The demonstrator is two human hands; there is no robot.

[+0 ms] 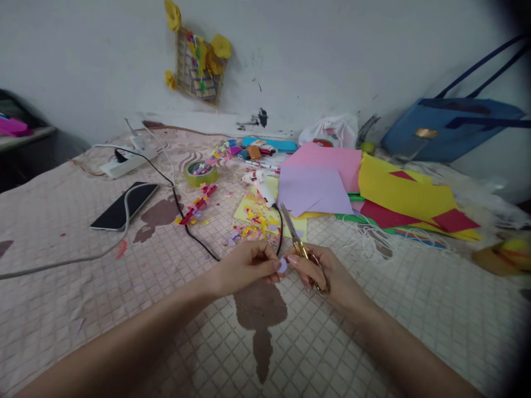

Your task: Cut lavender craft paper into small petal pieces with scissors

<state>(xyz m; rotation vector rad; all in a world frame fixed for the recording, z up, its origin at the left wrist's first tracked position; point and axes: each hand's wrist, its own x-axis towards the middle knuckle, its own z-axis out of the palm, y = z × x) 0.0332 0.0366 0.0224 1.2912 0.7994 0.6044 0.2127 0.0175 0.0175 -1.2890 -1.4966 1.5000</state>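
With my left hand (249, 266) I pinch a small, rounded lilac paper piece (282, 266). Right of it, my right hand (331, 269) curls around gold-handled metal scissors (300, 248).

The left hand (251, 264) and the right hand (327, 271) are side by side above the cloth (199, 337), a paper piece (282, 266) in the left fingers, scissors (302, 249) in the right hand. Beyond them lie paper scraps (259, 218), with a glue gun (265, 190) behind. Right of it, paper sheets (315, 188) overlap; string (369, 243) lies before them, and a bag (448, 130) stands farther right, by the wall (332, 55). At left, a cable (83, 264) crosses over a phone (110, 214), a power strip (135, 160) behind it. Between phone and scraps sit paper flowers (194, 211), a tape roll (203, 178) just behind. A decoration (202, 66) hangs on the wall beyond the roll.
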